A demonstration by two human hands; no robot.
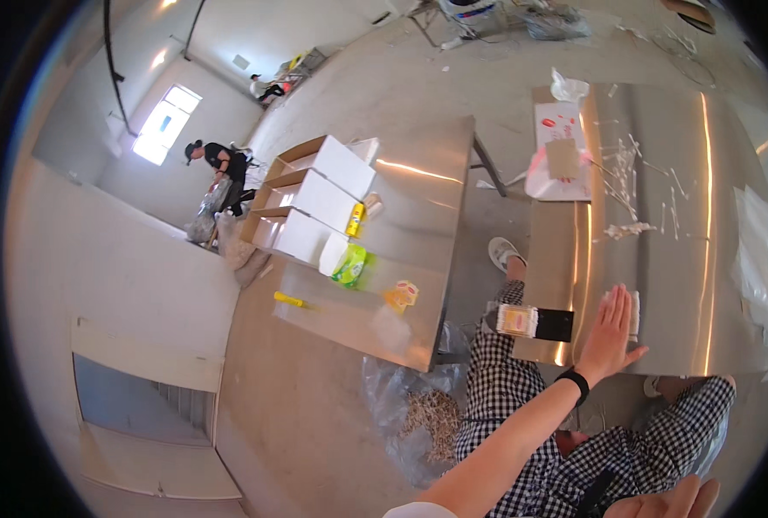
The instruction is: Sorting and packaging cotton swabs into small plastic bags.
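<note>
Here, the left hand (607, 335) lay flat beside a white bundle (634, 316).
In the head view, its fingers were outstretched, with the bundle along their right on the metal table (673, 293); the right hand (670, 502) was partly cut off, its grip unclear.

Rm well lit from where I stand; window (166, 125) overexp., glare streaks on steel tabletop (670, 289); edges bend, rim blk, far bg soft.

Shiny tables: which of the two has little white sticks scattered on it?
The table on the picture's right, where the left hand is: thin white sticks lie scattered there. The table on the picture's left bears three white boxes instead.
</note>
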